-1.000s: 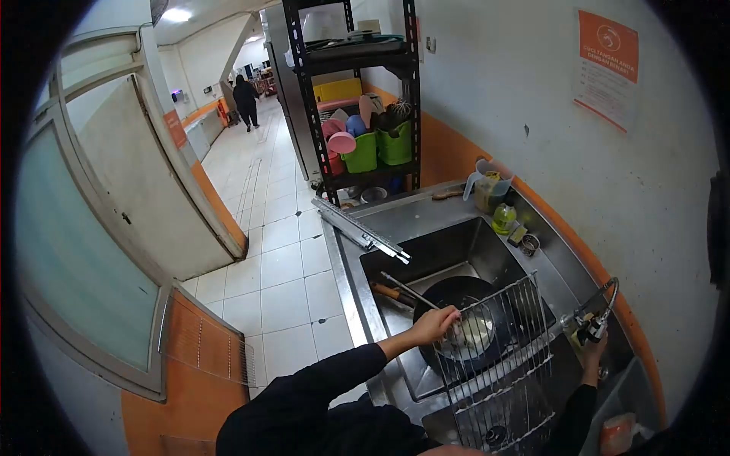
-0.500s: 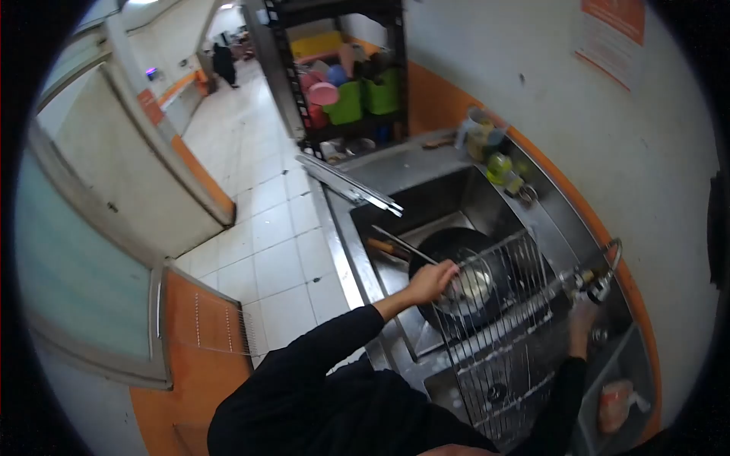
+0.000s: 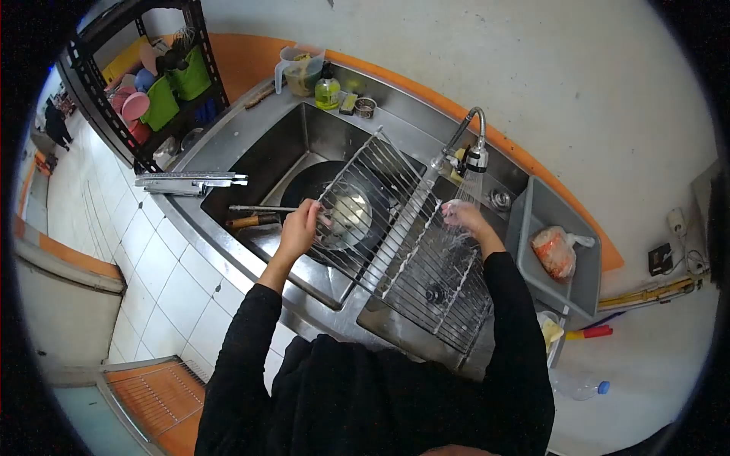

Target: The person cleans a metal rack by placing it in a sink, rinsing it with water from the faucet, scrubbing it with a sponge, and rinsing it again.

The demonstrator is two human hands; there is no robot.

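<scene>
My left hand is closed on the left edge of a wire rack, which lies slanted across the double sink. Water runs from the faucet onto my right hand, near the rack's upper right edge. Its fingers look bent together, and splashing water hides whether they hold anything. Under the rack, in the left basin, rests a dark wok with a round, pale, wet item inside. A wooden handle lies beside it.
Metal rails lie on the sink's left rim. Behind the basin stand a measuring jug, a green soap bottle and a sponge. A grey tub holds a bagged orange item. A distant person is at far left.
The view has swung right and down toward the sink. My right hand has moved from the faucet head into the water stream, which now runs. My left hand still holds the rack.
</scene>
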